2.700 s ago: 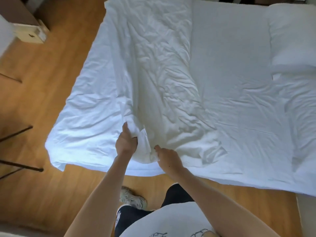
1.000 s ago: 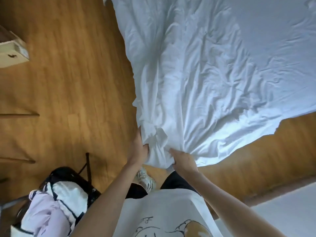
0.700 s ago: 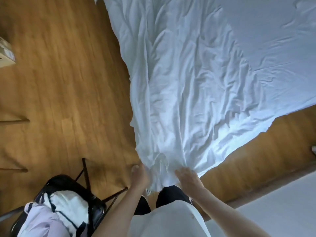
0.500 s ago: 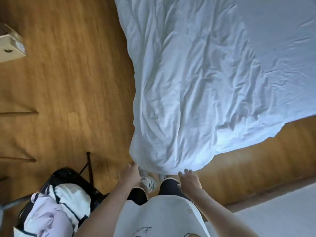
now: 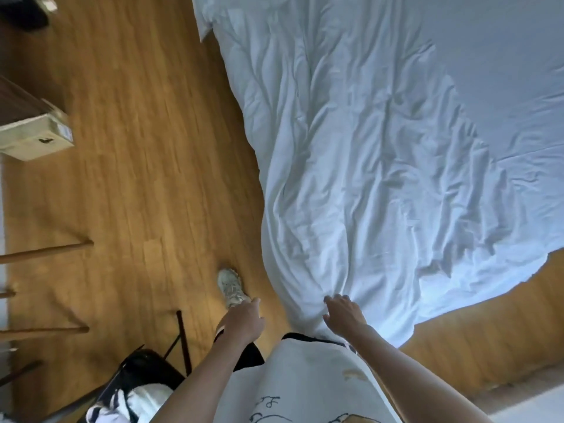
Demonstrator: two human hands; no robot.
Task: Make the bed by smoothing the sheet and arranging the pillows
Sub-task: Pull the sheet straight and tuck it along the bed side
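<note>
Crumpled white sheet (image 5: 360, 178) drapes ahead of both hands; right hand (image 5: 343, 312) touches it with loose fingers, left hand (image 5: 242, 320) hangs relaxed beside it.

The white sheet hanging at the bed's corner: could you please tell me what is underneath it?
The white sheet drapes over the corner to the wooden floor. Whatever lies beneath, mattress or frame, is fully covered.

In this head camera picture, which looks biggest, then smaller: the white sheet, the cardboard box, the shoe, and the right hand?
1. The white sheet, by far the largest.
2. The cardboard box, partly cut off at the frame's left edge.
3. The shoe and the right hand look alike in size; the hand is nearer the camera, so I won't rank them.
</note>
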